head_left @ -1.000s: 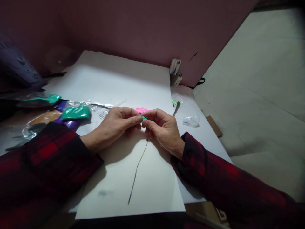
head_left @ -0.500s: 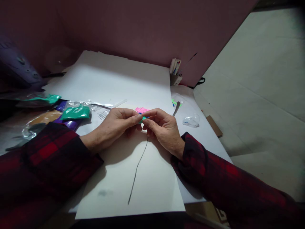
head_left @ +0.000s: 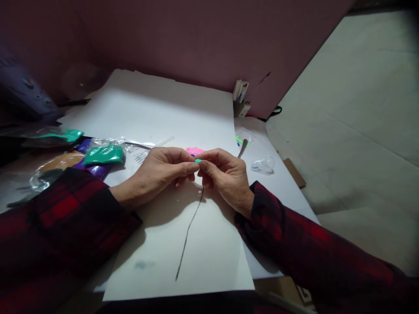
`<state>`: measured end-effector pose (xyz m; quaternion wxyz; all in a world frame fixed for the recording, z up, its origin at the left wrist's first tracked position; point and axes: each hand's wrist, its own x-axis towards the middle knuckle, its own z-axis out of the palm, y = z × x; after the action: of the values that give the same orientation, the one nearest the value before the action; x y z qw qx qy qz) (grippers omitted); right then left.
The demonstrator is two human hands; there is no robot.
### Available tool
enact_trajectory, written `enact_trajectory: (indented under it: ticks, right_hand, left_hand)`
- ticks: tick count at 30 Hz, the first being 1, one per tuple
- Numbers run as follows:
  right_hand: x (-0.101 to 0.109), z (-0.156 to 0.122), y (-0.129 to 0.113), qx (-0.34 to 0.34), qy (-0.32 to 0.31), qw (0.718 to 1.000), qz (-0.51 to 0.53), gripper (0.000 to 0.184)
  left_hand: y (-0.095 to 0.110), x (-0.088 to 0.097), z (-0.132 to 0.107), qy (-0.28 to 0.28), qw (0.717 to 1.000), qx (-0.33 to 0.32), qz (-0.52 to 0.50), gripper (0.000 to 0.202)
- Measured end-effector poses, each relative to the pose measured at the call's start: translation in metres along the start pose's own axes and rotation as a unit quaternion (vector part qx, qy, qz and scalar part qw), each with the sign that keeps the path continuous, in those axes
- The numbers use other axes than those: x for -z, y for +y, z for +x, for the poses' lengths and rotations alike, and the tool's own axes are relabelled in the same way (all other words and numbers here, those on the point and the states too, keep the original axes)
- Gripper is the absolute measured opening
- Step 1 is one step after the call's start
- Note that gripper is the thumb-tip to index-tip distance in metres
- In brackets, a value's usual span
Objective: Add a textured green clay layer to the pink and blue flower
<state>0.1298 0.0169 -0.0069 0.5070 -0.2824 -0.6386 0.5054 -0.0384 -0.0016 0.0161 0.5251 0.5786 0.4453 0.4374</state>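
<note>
A small piece of turquoise-green modelling clay (head_left: pixel 198 161) is pinched between the fingertips of both hands. My left hand (head_left: pixel 160 171) is closed on it from the left, thumb and forefinger pressed together. From the other side, my right hand (head_left: pixel 226 175) grips it with thumb and forefinger. Most of the clay is hidden by the fingertips. Just behind it a bumpy pink patch (head_left: pixel 195 151) and a speck of blue show on the paper. Below the hands lies a white sheet (head_left: pixel 209 257) with a dark wavy line (head_left: pixel 187 237) drawn on it.
Bagged green clay (head_left: pixel 104 154) and other coloured packets lie at the left, near a plastic fork (head_left: pixel 140 156). At the right are a metal handle (head_left: pixel 242 148) and a clear plastic piece (head_left: pixel 262 165). Large white sheets (head_left: pixel 157 107) and a pen holder (head_left: pixel 241 97) stand by the wall.
The fingertips have shifted slightly round the clay, and less of it shows between them. My right hand has turned a little. Everything else stays where it was.
</note>
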Motion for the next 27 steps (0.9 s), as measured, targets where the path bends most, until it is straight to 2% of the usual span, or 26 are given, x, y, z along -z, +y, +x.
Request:
enact_trajectory:
  ticks: [9,17,23,27]
  right_hand:
    - [-0.0012,-0.0010,0.0004,-0.007,-0.011,1.000,0.004,0.011]
    - [-0.0009,-0.0021,0.0033,-0.026,-0.029,0.999,0.015,0.010]
    - [-0.0032,-0.0027,0.0029,-0.013,0.004,1.000,-0.021,0.009]
    - [-0.0026,-0.0032,0.0029,-0.010,-0.005,0.999,-0.037,0.007]
  left_hand:
    - [0.0057,-0.0027,-0.0009,0.032,0.999,0.012,0.032,0.026]
    - [0.0020,-0.0010,-0.0005,0.029,0.997,-0.021,0.065,0.028]
    - [0.0019,-0.0021,0.0002,0.028,1.000,-0.005,0.013,0.028]
    - [0.0038,-0.0035,0.0002,0.013,1.000,0.013,0.005,0.024]
